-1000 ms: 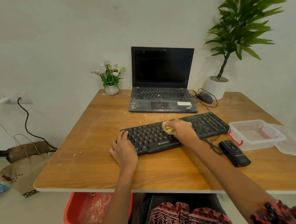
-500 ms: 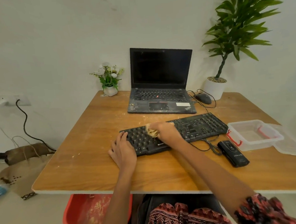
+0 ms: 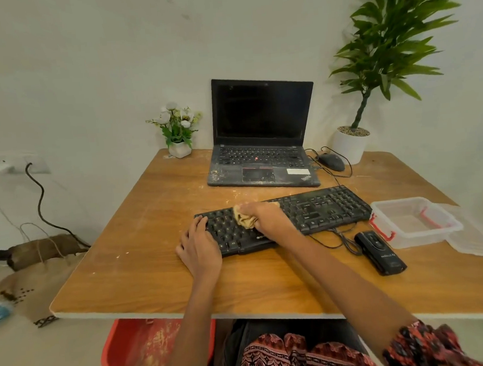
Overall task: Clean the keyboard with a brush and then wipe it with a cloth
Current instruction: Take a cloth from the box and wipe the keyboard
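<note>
1. The black rectangular plastic keyboard (image 3: 287, 218) lies on the brown wood-grain counter (image 3: 142, 245), in the middle of it and slightly nearer the front edge, with its long axis angled so that its right end sits farther back than its left end.
2. The right hand (image 3: 268, 216) rests on the left-centre key area of the keyboard. Its grip is closed around a crumpled beige cloth (image 3: 244, 218), which is pressed against the keys and protrudes to the left of the fingers.
3. The left hand (image 3: 200, 247) lies flat at the left end of the keyboard. Its fingers are extended onto the leftmost keys, its palm rests on the counter, and its grip holds nothing.
4. A black open laptop (image 3: 263, 142) with a dark screen stands behind the keyboard, toward the rear edge of the counter.
5. A small white pot of white artificial flowers (image 3: 178, 130) stands at the rear left corner.
6. A tall green plant in a white round pot (image 3: 351, 145) stands at the rear right corner, with a black computer mouse (image 3: 331, 161) just beside it.
7. A small black rectangular device (image 3: 381, 252) lies near the front right of the keyboard, beside the keyboard cable.
8. A clear plastic container with red clips (image 3: 415, 223) sits toward the right edge of the counter, with its clear lid (image 3: 475, 239) lying next to it.
9. No brush can be identified.
</note>
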